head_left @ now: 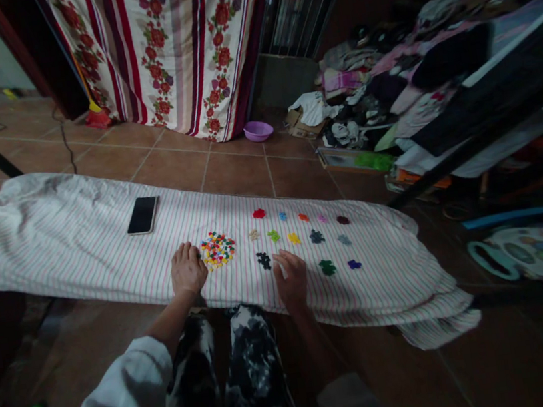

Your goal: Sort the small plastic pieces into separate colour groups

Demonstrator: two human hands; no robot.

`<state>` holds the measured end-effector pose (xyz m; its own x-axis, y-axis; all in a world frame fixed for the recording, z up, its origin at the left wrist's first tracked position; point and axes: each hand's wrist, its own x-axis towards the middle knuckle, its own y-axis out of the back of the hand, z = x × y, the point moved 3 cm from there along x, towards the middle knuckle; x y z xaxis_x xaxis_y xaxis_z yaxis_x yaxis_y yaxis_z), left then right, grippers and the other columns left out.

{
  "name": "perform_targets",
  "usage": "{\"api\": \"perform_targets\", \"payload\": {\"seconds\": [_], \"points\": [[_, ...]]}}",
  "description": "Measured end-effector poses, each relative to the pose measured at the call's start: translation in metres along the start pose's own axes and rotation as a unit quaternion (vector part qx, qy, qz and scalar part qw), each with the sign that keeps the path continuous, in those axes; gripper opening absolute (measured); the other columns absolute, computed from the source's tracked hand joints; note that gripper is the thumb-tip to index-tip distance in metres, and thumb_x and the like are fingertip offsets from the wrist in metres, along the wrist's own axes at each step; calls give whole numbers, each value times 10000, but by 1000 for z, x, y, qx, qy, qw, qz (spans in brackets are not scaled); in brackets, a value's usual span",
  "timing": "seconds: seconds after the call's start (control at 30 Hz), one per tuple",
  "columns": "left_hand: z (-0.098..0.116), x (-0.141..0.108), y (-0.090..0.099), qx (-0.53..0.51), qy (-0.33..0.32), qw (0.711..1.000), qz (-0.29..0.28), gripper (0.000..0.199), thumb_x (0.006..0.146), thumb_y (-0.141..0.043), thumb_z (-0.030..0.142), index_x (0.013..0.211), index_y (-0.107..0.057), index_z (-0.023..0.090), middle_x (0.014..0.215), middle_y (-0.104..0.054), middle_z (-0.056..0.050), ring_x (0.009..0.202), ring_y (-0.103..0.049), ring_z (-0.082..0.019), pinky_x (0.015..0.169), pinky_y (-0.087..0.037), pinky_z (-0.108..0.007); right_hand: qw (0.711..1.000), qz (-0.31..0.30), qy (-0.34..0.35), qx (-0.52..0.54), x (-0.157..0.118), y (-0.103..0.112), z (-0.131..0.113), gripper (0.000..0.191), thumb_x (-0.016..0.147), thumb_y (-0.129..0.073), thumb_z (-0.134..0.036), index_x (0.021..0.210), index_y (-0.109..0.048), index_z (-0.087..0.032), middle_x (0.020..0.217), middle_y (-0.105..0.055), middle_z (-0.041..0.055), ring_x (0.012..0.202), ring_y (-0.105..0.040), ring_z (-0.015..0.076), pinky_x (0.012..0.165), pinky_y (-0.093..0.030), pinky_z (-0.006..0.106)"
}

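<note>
My left hand [188, 269] lies palm down on the striped cloth, fingers stretched out, at the left edge of a round pile of mixed coloured small pieces [218, 249]. My right hand [292, 278] is just right of a small heap of black pieces [264, 260], thumb and forefinger apart, with nothing visible between them. Further small heaps sorted by colour lie around it: red [259, 213], light green [274, 235], yellow [293, 238], dark grey [316, 236], dark green [327, 267] and dark blue [355, 264]. The pieces are too small to name.
A phone [143, 215] lies on the striped cloth [79, 237] to the left. Beyond the cloth are a floral curtain [180, 54], a purple basin [258, 131] and a red broom [98, 117]. Heaped clothes [385, 79] fill the right side, behind a dark bar [470, 145].
</note>
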<state>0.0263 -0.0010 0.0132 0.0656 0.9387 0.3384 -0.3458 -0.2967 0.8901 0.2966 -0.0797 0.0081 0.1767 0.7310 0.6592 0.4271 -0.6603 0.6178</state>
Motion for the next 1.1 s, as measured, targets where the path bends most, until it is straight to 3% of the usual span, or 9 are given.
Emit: {"api": "perform_targets", "payload": {"seconds": [0.23, 0.37, 0.73, 1.1], "points": [[1, 0, -1, 36, 0, 999, -6, 337, 821, -434, 182, 1107, -606, 131, 1378, -552, -163, 1354, -426, -312, 1131, -290, -490, 992, -110, 33, 49, 7, -44, -60, 239, 892, -519, -184, 991, -727, -248, 1246, -582, 74, 1183, -456, 244, 1018, -417, 430], [2, 0, -2, 55, -5, 998, -3, 328, 844, -419, 203, 1109, -602, 136, 1403, -532, -158, 1370, -406, -326, 1138, -269, -515, 985, -156, 45, 50, 19, -60, -80, 265, 898, -509, -170, 1021, -730, -246, 1350, -520, 80, 1251, -399, 255, 1059, -389, 429], [0, 0, -9, 46, 3, 999, -10, 379, 853, -403, 216, 1173, -586, 127, 1431, -502, -167, 1388, -378, -338, 1134, -264, -538, 977, -211, 41, 16, 36, -82, -83, 232, 867, -550, -134, 978, -729, -231, 1369, -513, 107, 1293, -366, 294, 1069, -356, 506], [2, 1, -5, 49, 4, 999, -3, 342, 841, -420, 217, 1128, -594, 153, 1422, -512, -157, 1375, -397, -331, 1126, -277, -536, 973, -220, 60, 23, 41, -92, -84, 155, 833, -612, -159, 935, -703, -231, 1323, -550, 95, 1254, -402, 274, 1041, -392, 481]]}}
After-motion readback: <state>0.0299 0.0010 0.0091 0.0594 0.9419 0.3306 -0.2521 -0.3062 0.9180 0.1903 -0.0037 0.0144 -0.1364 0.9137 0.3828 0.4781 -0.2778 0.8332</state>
